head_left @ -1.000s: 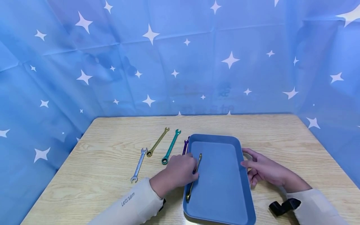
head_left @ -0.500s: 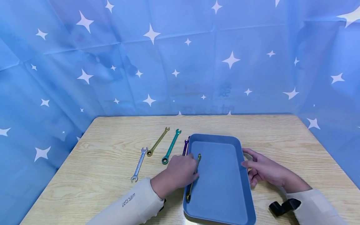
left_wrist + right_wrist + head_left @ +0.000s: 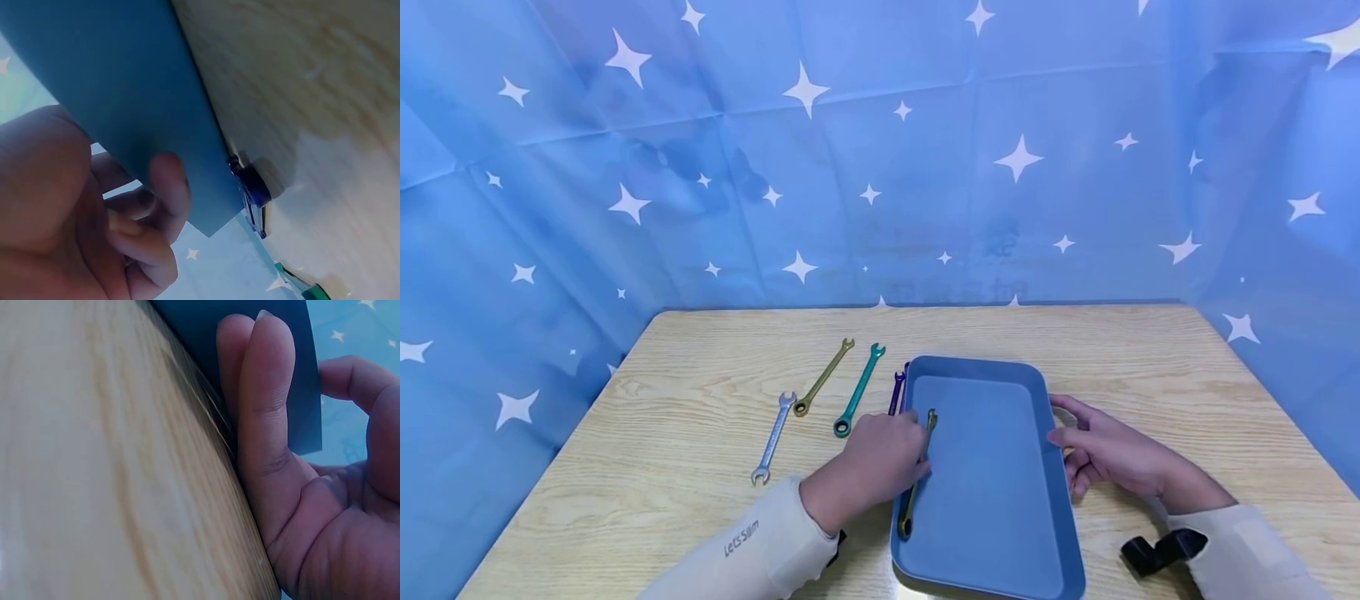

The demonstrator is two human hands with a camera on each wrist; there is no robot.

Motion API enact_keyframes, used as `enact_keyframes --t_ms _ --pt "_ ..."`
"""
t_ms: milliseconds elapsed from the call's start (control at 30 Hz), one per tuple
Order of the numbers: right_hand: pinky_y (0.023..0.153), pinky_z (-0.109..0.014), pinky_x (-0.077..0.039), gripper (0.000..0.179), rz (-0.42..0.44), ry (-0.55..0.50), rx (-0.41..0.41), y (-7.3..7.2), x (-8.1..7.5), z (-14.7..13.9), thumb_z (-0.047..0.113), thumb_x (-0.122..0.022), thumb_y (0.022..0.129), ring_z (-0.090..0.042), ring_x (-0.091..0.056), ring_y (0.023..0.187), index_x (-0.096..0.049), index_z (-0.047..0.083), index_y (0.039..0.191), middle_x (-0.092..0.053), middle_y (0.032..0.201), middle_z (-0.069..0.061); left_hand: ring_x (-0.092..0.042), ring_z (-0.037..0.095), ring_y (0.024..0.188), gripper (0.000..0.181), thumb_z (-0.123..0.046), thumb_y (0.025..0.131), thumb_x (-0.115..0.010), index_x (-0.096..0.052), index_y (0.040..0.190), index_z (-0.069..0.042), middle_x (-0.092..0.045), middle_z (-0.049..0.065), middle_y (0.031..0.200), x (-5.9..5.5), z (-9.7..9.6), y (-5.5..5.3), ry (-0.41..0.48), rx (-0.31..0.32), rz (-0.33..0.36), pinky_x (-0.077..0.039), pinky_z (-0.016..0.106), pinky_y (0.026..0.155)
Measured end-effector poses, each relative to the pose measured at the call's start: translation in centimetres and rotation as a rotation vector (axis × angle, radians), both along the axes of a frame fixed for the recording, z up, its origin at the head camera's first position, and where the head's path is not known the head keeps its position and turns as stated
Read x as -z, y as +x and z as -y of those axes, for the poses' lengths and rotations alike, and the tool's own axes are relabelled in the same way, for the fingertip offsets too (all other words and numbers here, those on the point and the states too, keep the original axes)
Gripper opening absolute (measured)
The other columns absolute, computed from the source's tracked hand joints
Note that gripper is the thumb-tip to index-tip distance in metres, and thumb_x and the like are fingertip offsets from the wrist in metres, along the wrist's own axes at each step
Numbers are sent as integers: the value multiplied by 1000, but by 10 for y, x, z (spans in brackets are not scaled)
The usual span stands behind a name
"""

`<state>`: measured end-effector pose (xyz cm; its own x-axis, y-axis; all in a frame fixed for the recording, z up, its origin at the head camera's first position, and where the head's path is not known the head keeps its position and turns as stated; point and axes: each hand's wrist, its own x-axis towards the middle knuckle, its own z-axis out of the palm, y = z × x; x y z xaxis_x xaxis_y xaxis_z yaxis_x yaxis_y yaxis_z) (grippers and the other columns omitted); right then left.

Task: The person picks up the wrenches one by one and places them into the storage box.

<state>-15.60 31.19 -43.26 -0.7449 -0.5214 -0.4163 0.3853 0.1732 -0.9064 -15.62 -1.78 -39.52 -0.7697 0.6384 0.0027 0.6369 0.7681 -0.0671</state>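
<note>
Left hand [image 3: 882,456] (head view) partly hides a purple wrench [image 3: 897,392].

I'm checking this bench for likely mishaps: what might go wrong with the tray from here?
If the blue tray tips, the gold wrench inside might slide. If it shifts left, it could push the purple wrench beside its left wall. The left hand reaches over that wall, so it might knock the gold wrench.
</note>
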Motion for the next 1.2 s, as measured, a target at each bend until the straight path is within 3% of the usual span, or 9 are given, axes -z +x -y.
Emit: enact_keyframes --t_ms 533,667,833,1000,1100,1200 --pt "66 -39 -60 87 1 1 3 1 -2 1 22 -44 106 -14 -68 66 28 9 154 -67 73 -1 -45 4 57 27 -42 90 -73 -64 73 -24 -58 -7 80 5 7 -5 74 63 50 -34 24 45" --pt "65 -38 -60 86 8 -13 -1 0 -3 2 22 -43 107 -13 -68 66 28 10 154 -67 74 0 -44 3 57 20 -37 96 -66 -66 82 -23 -57 -8 85 3 9 -7 165 75 45 -34 22 45" --pt "64 -37 -60 85 13 -40 -4 0 -3 0 21 -42 107 -13 -69 65 29 10 154 -69 74 0 -38 2 48 14 -28 99 -61 -68 89 -21 -58 -7 88 -1 13 -11 336 95 -55 -29 18 42" --pt "65 -37 -60 85 21 -57 -6 0 -3 -4 21 -42 107 -12 -69 65 29 11 153 -69 74 0 -36 1 48 12 -25 97 -61 -67 89 -20 -59 -7 82 -2 17 -18 439 39 -149 -26 18 42" --pt "66 -38 -60 86 23 -56 1 0 -3 -7 21 -42 108 -13 -69 66 30 11 153 -68 74 0 -39 2 49 13 -26 98 -59 -66 88 -19 -59 -7 79 -2 19 -23 433 -24 -135 -28 19 42" --pt "66 -39 -60 85 16 -51 4 0 -3 -11 21 -41 108 -14 -69 66 31 11 152 -68 75 0 -42 4 50 14 -26 100 -57 -65 90 -19 -57 -6 76 -1 21 -27 380 -95 -79 -31 22 41"
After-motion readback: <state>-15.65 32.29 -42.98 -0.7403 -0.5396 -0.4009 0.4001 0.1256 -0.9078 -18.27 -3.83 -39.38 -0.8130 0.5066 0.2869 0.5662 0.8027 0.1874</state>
